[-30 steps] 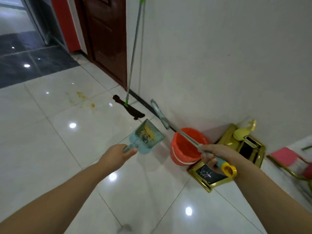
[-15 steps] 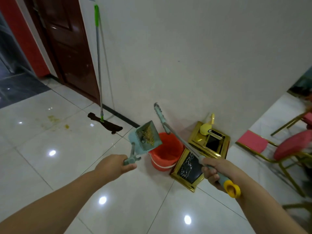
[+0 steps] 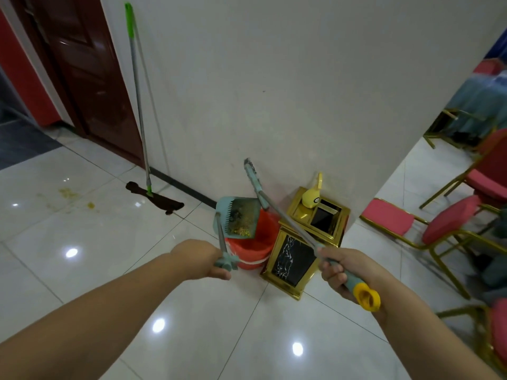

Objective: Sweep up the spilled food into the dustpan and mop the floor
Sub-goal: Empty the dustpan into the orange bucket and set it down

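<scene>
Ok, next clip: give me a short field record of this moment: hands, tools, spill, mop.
left hand: grips the dustpan handle
dustpan: holds yellow food bits, tilted above the orange bucket
right hand: grips the broom handle, brush end raised near the wall
spill: yellow stain left on the floor tiles
mop: leaning on the wall by the door, untouched

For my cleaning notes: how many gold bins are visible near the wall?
2: one gold bin stands beside the orange bucket; the other is behind it, against the wall.
</scene>
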### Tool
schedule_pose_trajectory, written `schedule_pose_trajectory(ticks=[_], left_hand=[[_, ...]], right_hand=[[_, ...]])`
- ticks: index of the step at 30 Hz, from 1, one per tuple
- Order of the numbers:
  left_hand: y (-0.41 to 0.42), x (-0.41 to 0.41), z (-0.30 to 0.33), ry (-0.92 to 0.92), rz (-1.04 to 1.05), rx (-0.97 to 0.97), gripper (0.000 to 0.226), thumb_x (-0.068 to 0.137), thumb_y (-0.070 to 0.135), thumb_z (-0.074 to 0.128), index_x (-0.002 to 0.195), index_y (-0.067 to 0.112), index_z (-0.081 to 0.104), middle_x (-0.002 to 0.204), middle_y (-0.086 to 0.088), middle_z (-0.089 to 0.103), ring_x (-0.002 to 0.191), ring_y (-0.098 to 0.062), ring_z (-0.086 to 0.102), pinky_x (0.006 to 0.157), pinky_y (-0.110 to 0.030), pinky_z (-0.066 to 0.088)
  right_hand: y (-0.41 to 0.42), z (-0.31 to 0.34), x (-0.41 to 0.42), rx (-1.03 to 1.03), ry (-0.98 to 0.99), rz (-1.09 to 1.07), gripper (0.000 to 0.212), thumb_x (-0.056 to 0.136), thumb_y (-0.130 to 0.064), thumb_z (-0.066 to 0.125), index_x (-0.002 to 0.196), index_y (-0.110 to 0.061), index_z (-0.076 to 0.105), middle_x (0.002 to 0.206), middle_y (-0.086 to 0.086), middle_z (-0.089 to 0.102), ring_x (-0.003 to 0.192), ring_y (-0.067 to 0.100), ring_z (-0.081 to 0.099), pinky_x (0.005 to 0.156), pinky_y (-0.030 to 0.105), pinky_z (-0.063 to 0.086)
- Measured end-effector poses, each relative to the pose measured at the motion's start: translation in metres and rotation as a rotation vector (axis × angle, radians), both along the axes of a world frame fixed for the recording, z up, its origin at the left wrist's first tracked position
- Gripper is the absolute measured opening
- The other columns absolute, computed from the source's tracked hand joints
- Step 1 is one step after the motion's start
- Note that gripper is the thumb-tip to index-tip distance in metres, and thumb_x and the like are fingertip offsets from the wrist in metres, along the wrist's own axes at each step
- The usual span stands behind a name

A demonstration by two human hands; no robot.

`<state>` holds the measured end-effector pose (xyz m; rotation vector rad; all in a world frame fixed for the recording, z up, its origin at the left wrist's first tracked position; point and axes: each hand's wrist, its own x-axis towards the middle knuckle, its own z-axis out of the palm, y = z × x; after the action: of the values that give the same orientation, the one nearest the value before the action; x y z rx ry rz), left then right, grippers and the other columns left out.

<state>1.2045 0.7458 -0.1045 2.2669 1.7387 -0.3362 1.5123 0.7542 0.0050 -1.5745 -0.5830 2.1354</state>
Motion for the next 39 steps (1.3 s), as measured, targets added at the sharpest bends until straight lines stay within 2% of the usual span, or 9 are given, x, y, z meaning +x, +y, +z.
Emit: schedule_pose_trajectory(ticks=[4,9,11,13,18,23,28,35,39], left_hand=[[0.005,0.006,-0.007,0.058,-0.072,0.019,0.054,0.075,0.079,0.032,0.076,0.029,0.051,0.063,0.011,0.046,0.055,-0.005,0.043,0.049,-0.022,0.028],[-0.001,0.029,-0.019,0.268,-0.179,-0.055,0.052,0.072,0.078,0.043,0.063,0.026,0.046,0.062,0.008,0.049,0.053,-0.010,0.043,0.044,-0.024,0.025],[-0.004,0.037,-0.027,0.330,-0.228,-0.132,0.057,0.073,0.076,0.045,0.082,0.023,0.062,0.072,0.005,0.059,0.057,-0.013,0.049,0.048,-0.026,0.036],[-0.008,0.041,-0.035,0.363,-0.260,-0.174,0.063,0.075,0.075,0.044,0.096,0.020,0.066,0.080,0.001,0.063,0.065,-0.016,0.055,0.058,-0.030,0.046],[-0.011,0.038,-0.035,0.403,-0.329,-0.148,0.065,0.078,0.074,0.045,0.093,0.013,0.063,0.071,0.000,0.055,0.065,-0.019,0.052,0.061,-0.033,0.047],[-0.008,0.032,-0.033,0.489,-0.408,-0.140,0.060,0.081,0.071,0.045,0.076,0.012,0.050,0.061,-0.001,0.045,0.064,-0.021,0.050,0.058,-0.033,0.044],[-0.001,0.036,-0.026,0.505,-0.404,-0.164,0.058,0.082,0.068,0.047,0.081,0.011,0.058,0.062,-0.001,0.045,0.066,-0.021,0.051,0.058,-0.033,0.042],[-0.005,0.049,-0.028,0.564,-0.469,-0.146,0.053,0.081,0.064,0.052,0.073,0.013,0.055,0.058,0.000,0.045,0.050,-0.017,0.039,0.057,-0.032,0.041],[-0.015,0.058,-0.032,0.546,-0.465,-0.166,0.058,0.083,0.066,0.048,0.076,0.010,0.059,0.057,-0.001,0.044,0.060,-0.020,0.048,0.059,-0.034,0.043]], right_hand=[[-0.008,0.002,0.009,-0.027,0.022,0.004,0.020,0.098,-0.021,0.050,0.084,-0.007,0.043,0.041,0.002,0.037,0.025,0.007,0.034,0.030,0.008,0.031],[-0.019,-0.001,0.007,-0.028,0.026,-0.016,0.023,0.099,-0.022,0.048,0.081,-0.009,0.041,0.040,0.001,0.036,0.024,0.006,0.033,0.029,0.006,0.029],[-0.022,-0.003,0.008,-0.028,0.038,-0.023,0.022,0.099,-0.021,0.048,0.082,-0.009,0.041,0.041,0.001,0.037,0.024,0.006,0.034,0.029,0.007,0.030],[-0.025,-0.005,0.009,-0.034,0.044,-0.030,0.019,0.099,-0.021,0.048,0.084,-0.010,0.043,0.041,0.001,0.038,0.024,0.006,0.035,0.029,0.007,0.032],[-0.026,-0.006,0.015,-0.035,0.042,-0.050,0.015,0.097,-0.020,0.050,0.088,-0.008,0.046,0.043,0.001,0.040,0.026,0.007,0.037,0.031,0.009,0.033],[-0.024,-0.005,0.016,-0.045,0.044,-0.051,0.020,0.096,-0.020,0.052,0.082,-0.006,0.045,0.043,0.001,0.040,0.025,0.007,0.037,0.030,0.010,0.034],[-0.021,-0.001,0.013,-0.052,0.065,-0.076,0.015,0.094,-0.018,0.052,0.089,-0.006,0.046,0.044,0.002,0.041,0.025,0.008,0.038,0.031,0.010,0.035],[-0.021,-0.001,0.011,-0.041,0.063,-0.082,0.015,0.096,-0.019,0.051,0.090,-0.006,0.046,0.044,0.003,0.040,0.025,0.008,0.037,0.031,0.009,0.035],[-0.020,0.001,0.012,-0.051,0.092,-0.083,0.013,0.096,-0.018,0.050,0.090,-0.008,0.045,0.042,0.003,0.040,0.024,0.008,0.037,0.029,0.009,0.036]])
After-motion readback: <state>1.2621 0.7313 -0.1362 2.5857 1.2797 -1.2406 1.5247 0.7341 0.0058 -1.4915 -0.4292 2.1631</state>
